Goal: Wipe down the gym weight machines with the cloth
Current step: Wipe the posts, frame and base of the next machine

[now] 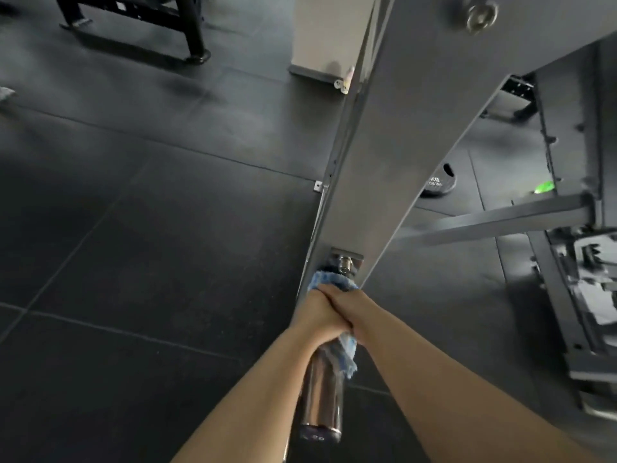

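1. Our left hand (317, 312) and right hand (347, 304) curl together around the blue cloth (329, 282), wrapped on the chrome peg (322, 392).
2. We should keep firm, even pressure, twisting along the peg beneath the grey frame (377, 145).

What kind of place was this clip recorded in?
Most likely a gym: dark rubber floor tiles, a black weight plate marked in kg lying on the floor, and a grey steel machine beam with a chrome sleeve being wiped.

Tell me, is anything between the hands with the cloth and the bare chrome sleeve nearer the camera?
Nothing visible. Both hands, left hand and right hand, grip the blue cloth around the chrome sleeve; the stretch toward its end cap is bare.
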A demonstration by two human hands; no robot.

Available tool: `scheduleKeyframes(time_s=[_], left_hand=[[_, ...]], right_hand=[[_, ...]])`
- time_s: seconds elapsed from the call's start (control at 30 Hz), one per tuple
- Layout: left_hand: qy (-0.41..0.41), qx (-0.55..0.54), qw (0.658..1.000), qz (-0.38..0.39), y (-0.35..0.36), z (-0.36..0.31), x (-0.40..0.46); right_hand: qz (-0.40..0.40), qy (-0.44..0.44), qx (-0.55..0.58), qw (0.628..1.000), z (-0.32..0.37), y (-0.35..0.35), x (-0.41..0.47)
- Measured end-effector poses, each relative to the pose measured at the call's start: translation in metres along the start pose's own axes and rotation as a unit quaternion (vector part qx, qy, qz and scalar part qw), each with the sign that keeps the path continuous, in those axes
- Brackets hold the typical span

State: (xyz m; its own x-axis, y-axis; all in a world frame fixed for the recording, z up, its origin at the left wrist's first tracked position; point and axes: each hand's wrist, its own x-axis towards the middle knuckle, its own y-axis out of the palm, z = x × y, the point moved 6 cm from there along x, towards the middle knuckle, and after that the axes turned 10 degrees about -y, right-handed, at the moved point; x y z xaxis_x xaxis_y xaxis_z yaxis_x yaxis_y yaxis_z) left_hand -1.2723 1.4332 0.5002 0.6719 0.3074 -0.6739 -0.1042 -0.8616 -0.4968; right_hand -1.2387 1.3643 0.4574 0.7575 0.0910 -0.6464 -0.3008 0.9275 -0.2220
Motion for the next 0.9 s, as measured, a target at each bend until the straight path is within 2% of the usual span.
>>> scheduleKeyframes(time_s=[0.1, 0.2, 0.27, 0.43, 0.53, 0.63, 0.8, 0.9], left_hand=[[0.008, -0.146, 0.987, 0.067, 0.002, 0.005, 0.002], [0.003, -0.252, 0.958, 0.133, 0.005, 0.015, -0.004], [0.001, -0.278, 0.946, 0.167, 0.008, 0.02, -0.011], [-0.001, -0.261, 0.942, 0.208, 0.016, 0.05, -0.059], [-0.014, -0.242, 0.951, 0.193, 0.025, 0.075, -0.086], [-0.056, -0.247, 0.959, 0.129, 0.032, 0.094, -0.099], [-0.084, -0.286, 0.947, 0.124, 0.039, 0.088, -0.083], [-0.099, -0.256, 0.958, 0.084, 0.036, 0.078, -0.057]], right_hand=[[0.028, 0.054, 0.026, 0.998, -0.003, -0.002, 0.003], [0.054, 0.068, 0.061, 0.994, -0.005, 0.001, -0.004], [0.045, 0.058, 0.074, 0.995, -0.009, 0.002, -0.01], [0.016, 0.02, 0.066, 0.998, -0.027, 0.003, -0.055], [0.027, 0.02, 0.04, 0.999, -0.048, 0.006, -0.093], [0.035, 0.036, 0.027, 0.998, -0.061, 0.007, -0.114], [0.028, 0.048, 0.047, 0.997, -0.051, 0.007, -0.092], [0.02, 0.036, 0.057, 0.998, -0.037, 0.007, -0.061]])
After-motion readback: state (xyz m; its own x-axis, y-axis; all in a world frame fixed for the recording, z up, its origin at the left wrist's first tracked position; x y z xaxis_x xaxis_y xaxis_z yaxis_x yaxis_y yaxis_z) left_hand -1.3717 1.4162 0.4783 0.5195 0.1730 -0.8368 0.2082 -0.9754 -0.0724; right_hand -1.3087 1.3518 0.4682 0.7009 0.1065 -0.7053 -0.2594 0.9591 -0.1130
